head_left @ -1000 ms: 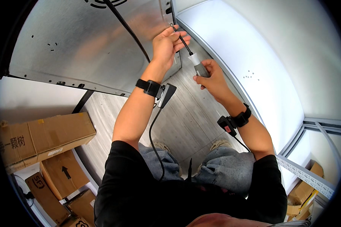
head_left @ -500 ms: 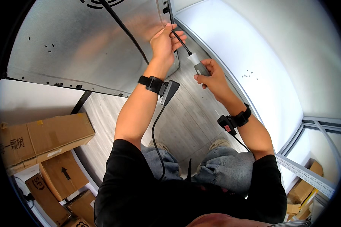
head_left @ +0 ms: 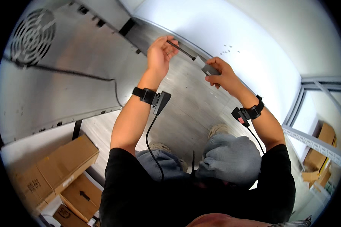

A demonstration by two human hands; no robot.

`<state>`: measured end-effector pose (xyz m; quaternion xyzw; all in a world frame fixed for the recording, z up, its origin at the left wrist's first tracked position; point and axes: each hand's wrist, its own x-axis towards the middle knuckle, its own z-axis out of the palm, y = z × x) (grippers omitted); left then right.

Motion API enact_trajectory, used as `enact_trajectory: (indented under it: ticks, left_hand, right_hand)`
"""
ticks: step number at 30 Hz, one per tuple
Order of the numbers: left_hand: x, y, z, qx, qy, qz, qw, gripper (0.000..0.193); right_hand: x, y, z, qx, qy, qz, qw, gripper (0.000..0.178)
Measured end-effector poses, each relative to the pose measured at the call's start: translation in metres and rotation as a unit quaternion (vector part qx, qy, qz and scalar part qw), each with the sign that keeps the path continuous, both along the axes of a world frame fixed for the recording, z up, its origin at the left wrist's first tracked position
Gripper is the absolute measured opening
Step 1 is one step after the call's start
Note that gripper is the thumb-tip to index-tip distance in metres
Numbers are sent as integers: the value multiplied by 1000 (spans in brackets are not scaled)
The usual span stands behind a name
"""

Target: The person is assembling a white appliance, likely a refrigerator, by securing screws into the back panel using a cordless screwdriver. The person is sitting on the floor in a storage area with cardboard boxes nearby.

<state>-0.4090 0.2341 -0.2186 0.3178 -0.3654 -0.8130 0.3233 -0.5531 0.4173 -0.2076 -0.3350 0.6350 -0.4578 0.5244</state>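
Note:
My right hand (head_left: 224, 77) is closed around the grey handle of a screwdriver (head_left: 210, 70). Its pale collar and long dark shaft point up and left, to my left hand (head_left: 159, 57). There the shaft's end lies at the thumb and bent fingers, which close about it; the very tip is hidden, and so is anything small held with it. Left of that hand stands a large metal cabinet panel (head_left: 79, 89) with a round slotted vent (head_left: 33, 37) and cutouts along its edge. The screwdriver is apart from the panel.
A black cable (head_left: 75, 74) runs across the panel. Cardboard boxes (head_left: 60, 166) are stacked at lower left. A white surface (head_left: 254, 72) with small metal bits (head_left: 227, 49) lies to the right. Further right are a perforated metal frame (head_left: 314, 143) and an open carton (head_left: 316, 160).
My view has swung, so the panel sits further left with its whole vent showing. My hands and the screwdriver have come away from the panel's edge. The left fingers are more curled.

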Motion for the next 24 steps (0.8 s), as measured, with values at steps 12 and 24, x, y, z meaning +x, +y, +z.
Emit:
enact_trajectory:
  ticks: [12,24]
  left_hand:
    - [-139,80,-140,-160,-244,-29,956,14]
    - [-173,62,-170,-568,-364,-17,738,14]
  right_hand:
    - [-65,135,-129,10,-133,-271,953,34]
    - [-88,128,-141,2,-124,-292,949,31]
